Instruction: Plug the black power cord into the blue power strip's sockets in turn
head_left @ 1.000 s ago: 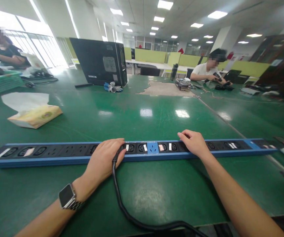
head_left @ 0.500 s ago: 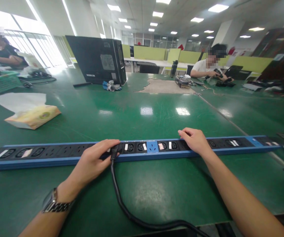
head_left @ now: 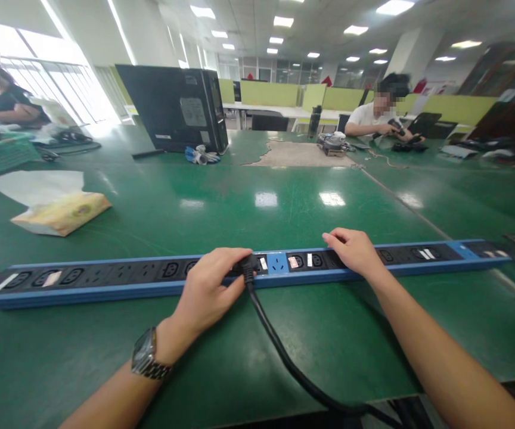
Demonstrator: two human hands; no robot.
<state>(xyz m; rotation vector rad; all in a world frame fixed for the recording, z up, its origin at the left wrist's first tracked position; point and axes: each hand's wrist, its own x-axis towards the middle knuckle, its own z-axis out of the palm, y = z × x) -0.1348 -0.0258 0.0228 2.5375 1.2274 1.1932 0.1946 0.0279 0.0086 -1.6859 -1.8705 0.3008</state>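
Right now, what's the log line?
left hand grips black plug at power strip | seating unclear | right hand curled over power strip | tissue pack beyond power strip, leftward

The table (head_left: pixel 172 220) is smooth and glossy, finely scratched, with a matt, ragged-edged patch (head_left: pixel 293 154). The strip (head_left: pixel 279 280) looks like satin blue metal around black plastic sockets (head_left: pixel 170 270). Plug (head_left: pixel 249 271) and cord (head_left: pixel 284 354) are black, rubbery, faintly shiny. The watch (head_left: pixel 149 357) has a shiny metal-link band. Tissue (head_left: pixel 43 185) is soft paper; the gloves (head_left: pixel 201 155), cloth; the basket (head_left: pixel 2 158), green plastic.
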